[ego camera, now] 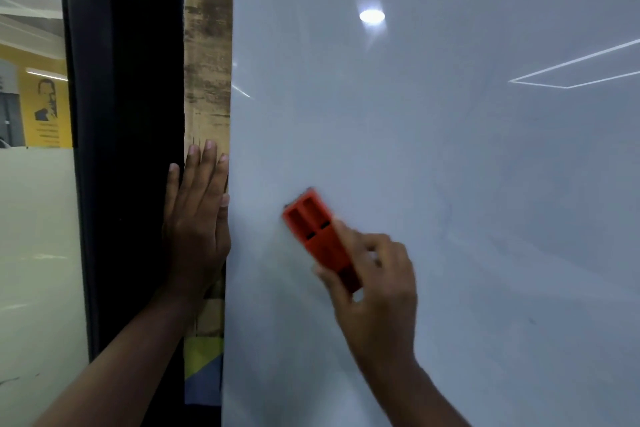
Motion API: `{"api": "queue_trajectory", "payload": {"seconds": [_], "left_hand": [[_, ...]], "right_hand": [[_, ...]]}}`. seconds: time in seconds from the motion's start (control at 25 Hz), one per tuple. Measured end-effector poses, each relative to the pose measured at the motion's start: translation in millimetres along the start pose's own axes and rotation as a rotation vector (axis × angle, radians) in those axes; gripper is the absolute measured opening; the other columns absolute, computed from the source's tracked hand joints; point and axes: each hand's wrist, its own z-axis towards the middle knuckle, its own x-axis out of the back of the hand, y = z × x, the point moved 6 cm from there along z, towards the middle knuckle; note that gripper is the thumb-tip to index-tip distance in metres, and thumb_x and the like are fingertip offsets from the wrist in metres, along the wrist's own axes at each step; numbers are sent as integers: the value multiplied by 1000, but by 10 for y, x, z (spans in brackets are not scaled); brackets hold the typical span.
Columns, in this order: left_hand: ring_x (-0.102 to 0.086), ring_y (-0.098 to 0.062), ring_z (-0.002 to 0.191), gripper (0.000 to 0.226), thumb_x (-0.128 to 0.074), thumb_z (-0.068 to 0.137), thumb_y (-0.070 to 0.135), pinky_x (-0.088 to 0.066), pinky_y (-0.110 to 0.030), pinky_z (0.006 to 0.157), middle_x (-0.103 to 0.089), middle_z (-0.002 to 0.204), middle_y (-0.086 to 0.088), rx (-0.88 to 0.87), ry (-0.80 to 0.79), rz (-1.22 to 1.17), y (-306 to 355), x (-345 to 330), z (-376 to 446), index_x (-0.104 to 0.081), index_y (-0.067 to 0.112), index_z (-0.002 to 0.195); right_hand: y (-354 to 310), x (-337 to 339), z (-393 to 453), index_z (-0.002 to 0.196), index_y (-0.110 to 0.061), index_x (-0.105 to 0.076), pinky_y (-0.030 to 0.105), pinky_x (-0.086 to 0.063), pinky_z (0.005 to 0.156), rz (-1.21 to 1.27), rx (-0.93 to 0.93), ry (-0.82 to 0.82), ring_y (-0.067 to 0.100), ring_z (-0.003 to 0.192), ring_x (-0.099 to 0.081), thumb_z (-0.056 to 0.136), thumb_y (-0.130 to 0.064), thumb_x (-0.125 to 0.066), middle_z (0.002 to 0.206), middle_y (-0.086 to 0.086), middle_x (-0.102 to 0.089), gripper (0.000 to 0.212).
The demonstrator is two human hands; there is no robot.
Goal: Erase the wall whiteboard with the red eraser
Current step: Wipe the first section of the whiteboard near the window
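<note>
The red rectangular plastic eraser (320,239) lies against the glossy pale grey wall whiteboard (450,166), in its lower left part, near the board's left edge, tilted so that its upper end leans to the left. Its ribbed back with two long recesses faces the camera. The right hand (375,284) grips the eraser's lower end, the thumb on the left side and the curled fingers wrapped over the right side; the hand is slightly blurred. The board around the eraser looks mostly wiped, with faint bluish smudges to the right of the hand and reflections of a round lamp and strip lights higher up. The left hand (197,218) rests flat, fingers straight and close together, pointing up, on the worn brown wooden strip (207,62) just beside the board's left edge, its thumb side touching that edge and its outer side over the black vertical frame (128,114). Left of the frame is a glass pane (38,253), frosted in its lower part, and through its clear upper part a yellow wall with a poster (46,107) shows.
</note>
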Motion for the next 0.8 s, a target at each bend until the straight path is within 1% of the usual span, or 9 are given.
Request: {"api": "queue_trajectory", "payload": {"seconds": [0.12,0.2,0.32,0.4,0.48,0.6,0.68,0.8], "left_hand": [[-29,-37,159,48,-41,108,4,-16,-54,132,-37,166,-21,-3,-21,-3,-16,-7,-71,-43,-5,155],[-28,-37,159,49,-40,108,4,-15,-54,132,-36,166,-21,7,-39,9,3,-5,-214,-41,-5,157],[-27,-38,159,50,-39,108,4,-13,-54,132,-36,166,-21,19,-63,13,29,6,-382,-40,-4,157],[-26,-37,160,50,-39,108,4,-12,-53,132,-36,167,-21,24,-74,0,36,15,-391,-40,-4,157],[-23,-35,161,49,-39,109,4,-11,-52,132,-34,168,-20,32,-79,-20,37,25,-408,-40,-4,158],[-22,-36,161,49,-39,109,4,-11,-52,132,-33,168,-20,36,-90,-47,39,37,-542,-38,-5,158],[-22,-37,161,49,-40,109,4,-12,-53,132,-33,167,-22,44,-97,-36,42,49,-670,-38,-6,157],[-23,-39,160,49,-40,109,4,-13,-54,132,-34,167,-24,52,-107,-25,63,54,-791,-38,-7,157]], "right_hand": [[-206,-297,-492,142,-26,-63,41,-49,71,-84,188,-126,23,93,-61,90,-41,-74,113,0,-66,55],[-201,-337,-648,140,-28,-63,39,-50,69,-97,229,-172,21,95,-61,87,-40,-77,114,0,-68,57],[-131,-222,-508,138,-27,-65,39,-49,68,-112,240,-180,24,91,-63,86,-43,-79,112,0,-68,56],[49,-16,-372,137,-26,-67,41,-52,70,-112,165,-116,26,90,-64,88,-44,-79,112,0,-67,54],[304,215,-356,137,-25,-67,44,-54,72,-97,37,-50,23,93,-62,87,-41,-79,114,-1,-65,54],[537,400,-597,141,-25,-62,44,-56,74,-102,-107,-6,17,99,-58,89,-40,-77,117,-3,-63,56],[552,393,-758,141,-25,-60,45,-56,75,-79,-145,3,15,102,-56,91,-40,-73,118,-2,-63,54],[454,344,-701,141,-25,-61,45,-55,78,-31,-169,22,13,103,-54,92,-41,-72,117,-3,-60,53]]}}
